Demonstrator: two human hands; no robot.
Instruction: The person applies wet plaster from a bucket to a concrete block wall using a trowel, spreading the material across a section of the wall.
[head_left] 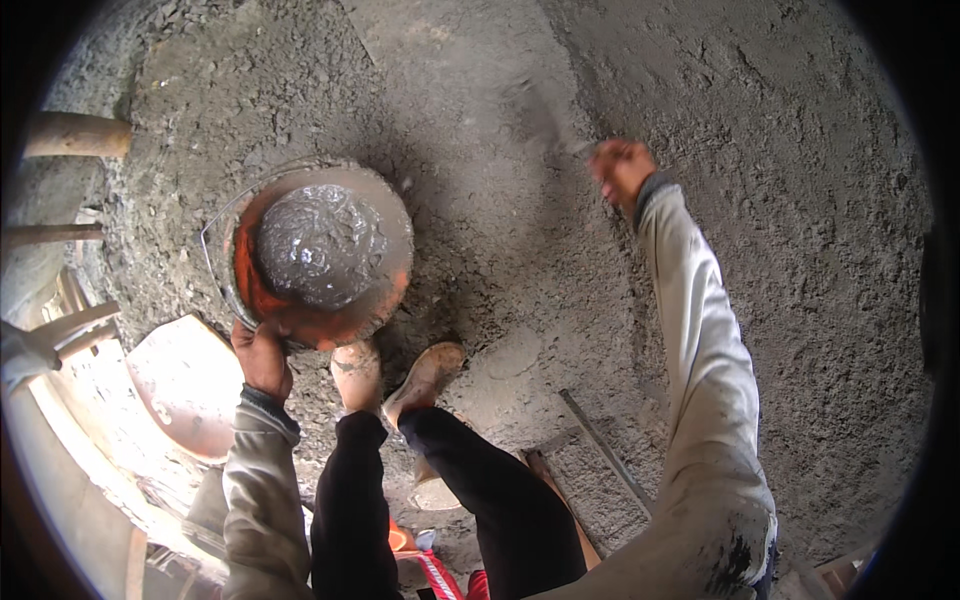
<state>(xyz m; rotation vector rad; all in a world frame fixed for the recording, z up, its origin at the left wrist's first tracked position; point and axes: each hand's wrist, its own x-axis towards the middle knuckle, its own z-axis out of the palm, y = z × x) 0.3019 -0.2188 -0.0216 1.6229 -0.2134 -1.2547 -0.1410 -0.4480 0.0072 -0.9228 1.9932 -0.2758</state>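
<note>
My left hand (262, 355) grips the lower-left rim of an orange bucket (250, 280), which has a thin wire handle and holds wet grey mortar (322, 245). My right hand (620, 175) is out to the upper right over a grey mortar-covered surface (470, 90), its fingers curled and blurred. A faint smeared shape lies just left of its fingertips, and I cannot make out what it is. My muddy feet or footwear (425, 375) stand just below the bucket.
Wooden poles (80, 135) and boards line the left side. A pale, curved pan-like object (180, 385) lies at the lower left. A long straight bar (605, 450) lies right of my legs. Red and orange items (435, 570) sit at the bottom, and rough mortar covers the right side.
</note>
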